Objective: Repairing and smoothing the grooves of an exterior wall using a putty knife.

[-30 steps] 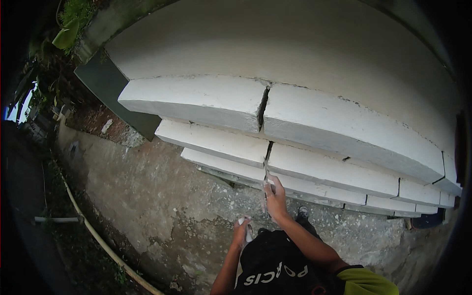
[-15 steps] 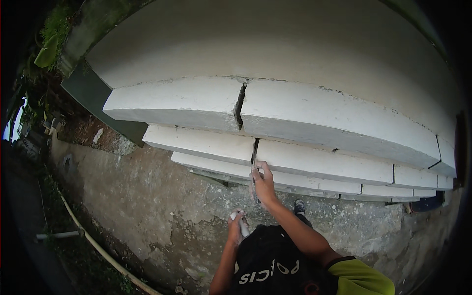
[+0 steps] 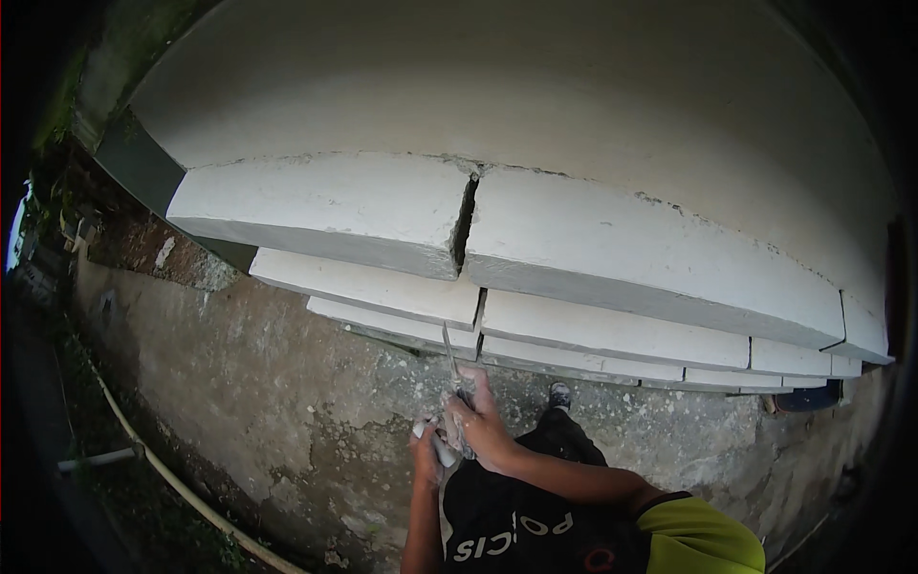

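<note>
My right hand (image 3: pixel 478 419), dusted with white, grips a narrow grey blade (image 3: pixel 449 346) that points up toward the steps. Whatever handle it has is hidden in the fingers. Close beside it, on the left, my left hand (image 3: pixel 426 442) is closed round a smooth white elongated piece (image 3: pixel 443 450) whose kind I cannot make out. Both hands are in front of my torso, apart from the white-painted concrete slabs. A dark vertical gap (image 3: pixel 465 226) splits the top slab (image 3: pixel 612 225), and a narrower gap (image 3: pixel 480 308) runs through the slab below.
A pale wall (image 3: pixel 478 86) rises behind the slabs. Stained concrete ground (image 3: pixel 229 373) lies below, with my shoe (image 3: pixel 560 394) near the lowest slab. At the left are a long pale pipe (image 3: pixel 172 483), a short pipe piece (image 3: pixel 96 461) and plants.
My right hand has drawn the blade down and left, away from the gap in the lower slab, to beside my left hand. The left hand still holds the white piece.
</note>
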### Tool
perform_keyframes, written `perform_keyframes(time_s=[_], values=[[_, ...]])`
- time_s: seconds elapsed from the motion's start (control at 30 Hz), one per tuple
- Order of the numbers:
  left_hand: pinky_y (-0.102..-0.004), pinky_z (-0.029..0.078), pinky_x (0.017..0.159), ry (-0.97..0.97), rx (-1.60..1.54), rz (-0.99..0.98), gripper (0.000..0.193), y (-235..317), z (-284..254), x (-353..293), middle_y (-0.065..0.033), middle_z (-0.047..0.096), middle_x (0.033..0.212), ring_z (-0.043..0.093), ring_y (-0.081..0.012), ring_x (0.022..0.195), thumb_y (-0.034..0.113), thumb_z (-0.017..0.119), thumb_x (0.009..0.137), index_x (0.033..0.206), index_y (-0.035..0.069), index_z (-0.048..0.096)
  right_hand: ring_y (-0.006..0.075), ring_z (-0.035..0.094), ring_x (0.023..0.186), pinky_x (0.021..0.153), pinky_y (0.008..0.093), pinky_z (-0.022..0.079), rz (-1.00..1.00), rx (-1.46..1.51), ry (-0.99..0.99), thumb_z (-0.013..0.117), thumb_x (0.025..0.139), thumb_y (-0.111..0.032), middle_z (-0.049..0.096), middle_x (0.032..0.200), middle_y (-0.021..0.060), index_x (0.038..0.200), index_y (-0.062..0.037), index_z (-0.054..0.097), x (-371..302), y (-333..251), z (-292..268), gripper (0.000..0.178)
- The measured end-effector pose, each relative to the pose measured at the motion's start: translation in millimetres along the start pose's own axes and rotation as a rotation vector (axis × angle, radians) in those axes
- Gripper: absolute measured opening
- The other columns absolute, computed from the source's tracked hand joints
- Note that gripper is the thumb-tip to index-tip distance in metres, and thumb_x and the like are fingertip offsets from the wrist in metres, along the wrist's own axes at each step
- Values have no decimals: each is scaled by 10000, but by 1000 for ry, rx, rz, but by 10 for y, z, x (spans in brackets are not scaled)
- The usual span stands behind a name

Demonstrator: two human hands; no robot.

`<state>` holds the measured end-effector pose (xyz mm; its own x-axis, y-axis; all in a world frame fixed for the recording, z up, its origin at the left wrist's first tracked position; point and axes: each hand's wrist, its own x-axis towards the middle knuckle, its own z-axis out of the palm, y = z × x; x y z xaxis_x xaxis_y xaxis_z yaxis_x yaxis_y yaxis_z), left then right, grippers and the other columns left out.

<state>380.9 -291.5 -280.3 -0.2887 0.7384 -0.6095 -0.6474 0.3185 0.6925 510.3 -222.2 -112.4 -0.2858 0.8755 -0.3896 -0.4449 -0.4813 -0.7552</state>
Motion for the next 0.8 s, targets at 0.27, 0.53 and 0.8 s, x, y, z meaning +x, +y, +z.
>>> perform_keyframes(time_s=[0.27, 0.53, 0.8], values=[[-260, 440, 493, 37, 41, 35, 435, 110, 301, 79, -44, 584, 880, 523, -102, 606, 86, 634, 893, 1293, 121, 465, 376, 669, 945, 829, 409, 520, -460, -1160, -22, 661, 921, -124, 670, 1103, 210, 1251, -33, 576, -356, -1034, -759, 353], [-214, 441, 496, -110, 173, 144, 538, 97, 1176, 35, -65, 637, 1176, 516, -79, 615, 71, 640, 900, 1385, 139, 418, 425, 653, 847, 741, 483, 529, -196, -1692, 244, 691, 870, -121, 666, 936, 219, 1166, -60, 648, -715, -1313, -1373, 305], [-232, 457, 497, -166, 111, 77, 672, -6, 1937, 120, -72, 638, 1188, 536, -83, 620, 166, 675, 918, 1481, 110, 311, 433, 661, 840, 727, 509, 549, -345, -1770, 219, 627, 921, -179, 660, 933, 219, 1255, -87, 594, 4, -1287, -1320, 348]])
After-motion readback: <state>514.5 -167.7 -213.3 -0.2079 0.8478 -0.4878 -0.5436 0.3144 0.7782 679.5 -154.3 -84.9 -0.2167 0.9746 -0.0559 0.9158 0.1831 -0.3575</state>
